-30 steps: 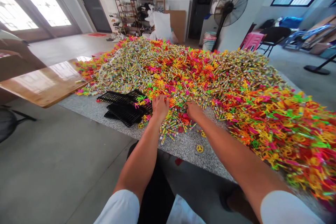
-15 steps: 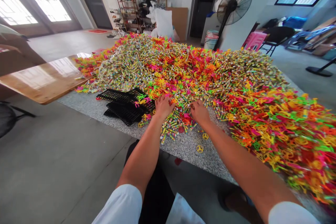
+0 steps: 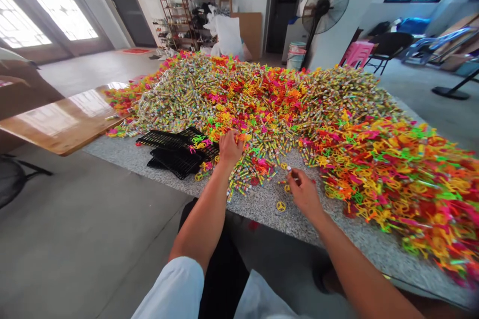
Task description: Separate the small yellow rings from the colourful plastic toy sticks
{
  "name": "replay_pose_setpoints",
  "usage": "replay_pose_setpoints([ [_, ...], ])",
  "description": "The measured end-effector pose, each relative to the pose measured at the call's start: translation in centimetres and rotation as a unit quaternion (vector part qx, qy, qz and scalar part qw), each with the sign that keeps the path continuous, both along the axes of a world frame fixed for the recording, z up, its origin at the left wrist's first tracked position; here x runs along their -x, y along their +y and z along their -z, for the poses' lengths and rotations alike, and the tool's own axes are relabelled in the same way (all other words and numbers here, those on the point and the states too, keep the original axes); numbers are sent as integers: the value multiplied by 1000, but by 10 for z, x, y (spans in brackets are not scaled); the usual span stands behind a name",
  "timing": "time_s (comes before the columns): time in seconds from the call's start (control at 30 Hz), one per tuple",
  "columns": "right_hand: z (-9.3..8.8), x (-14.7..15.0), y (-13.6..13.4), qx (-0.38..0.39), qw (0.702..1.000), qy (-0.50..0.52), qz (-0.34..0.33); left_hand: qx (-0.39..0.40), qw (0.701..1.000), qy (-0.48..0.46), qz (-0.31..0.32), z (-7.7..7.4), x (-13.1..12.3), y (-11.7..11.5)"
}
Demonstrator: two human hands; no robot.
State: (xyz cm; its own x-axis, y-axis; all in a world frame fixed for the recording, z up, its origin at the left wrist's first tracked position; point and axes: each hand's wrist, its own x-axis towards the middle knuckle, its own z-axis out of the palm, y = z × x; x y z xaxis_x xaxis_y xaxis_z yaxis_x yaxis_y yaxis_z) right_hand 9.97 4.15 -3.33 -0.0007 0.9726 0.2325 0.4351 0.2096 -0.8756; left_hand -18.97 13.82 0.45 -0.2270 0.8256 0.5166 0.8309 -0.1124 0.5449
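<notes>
Pinching a small white piece [image 3: 289,169] right of centre in the right hand [image 3: 305,193], risking a drop if squeezed too loosely, and unable to tell the grip of the left hand [image 3: 230,148] mid-frame.

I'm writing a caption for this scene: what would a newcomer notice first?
A sprawling heap of small bright pieces covers much of the speckled grey table. Black racks stand out at its near edge, left of the left hand. Beyond the table, toward the right, rises a large fan.
</notes>
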Motion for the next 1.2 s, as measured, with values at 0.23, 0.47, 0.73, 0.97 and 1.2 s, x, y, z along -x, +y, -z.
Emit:
replay_pose_setpoints([
  [0.23,-51,18,-2,54,959,276,-26,-108,978,33,177,-9,-74,-47],
  [0.47,-56,9,-1,67,940,335,-19,-55,954,35,292,-2,-115,-75],
  [0.73,-62,-21,14,49,972,230,-24,179,811,-298,471,5,-128,-73],
  [0.97,-68,-22,-1,-9,988,138,66,264,733,-522,347,14,-134,-64],
  [1.2,-41,-3,-29,87,973,213,-14,221,708,-590,319,8,-130,-63],
])
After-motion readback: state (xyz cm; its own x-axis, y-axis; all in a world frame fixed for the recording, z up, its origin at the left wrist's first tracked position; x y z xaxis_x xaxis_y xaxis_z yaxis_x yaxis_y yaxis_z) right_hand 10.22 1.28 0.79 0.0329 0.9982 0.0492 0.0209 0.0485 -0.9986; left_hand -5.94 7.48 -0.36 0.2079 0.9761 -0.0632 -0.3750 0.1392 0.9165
